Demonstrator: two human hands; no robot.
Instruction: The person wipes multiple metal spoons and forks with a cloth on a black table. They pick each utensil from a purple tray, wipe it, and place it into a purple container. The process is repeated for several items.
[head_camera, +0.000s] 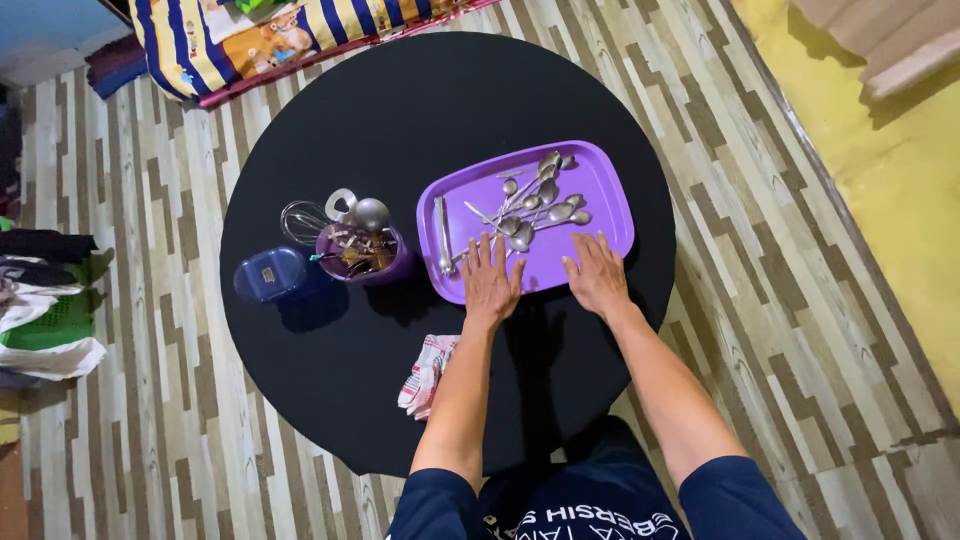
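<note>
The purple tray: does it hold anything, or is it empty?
Not empty: the purple tray holds a loose pile of metal spoons, with tongs beside them.

The purple tray's (600, 180) near edge is hidden under both hands, the spoons (535, 205) overlap too much to count, and the purple holder's (385, 265) contents are maybe tangled utensils.

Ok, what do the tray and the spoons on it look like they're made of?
The purple tray looks like moulded plastic: even colour, a soft sheen, rounded raised rim. The spoons look like polished metal, likely steel, silvery with bright glints. Both the left hand and the right hand rest flat on the tray's near edge.
</note>
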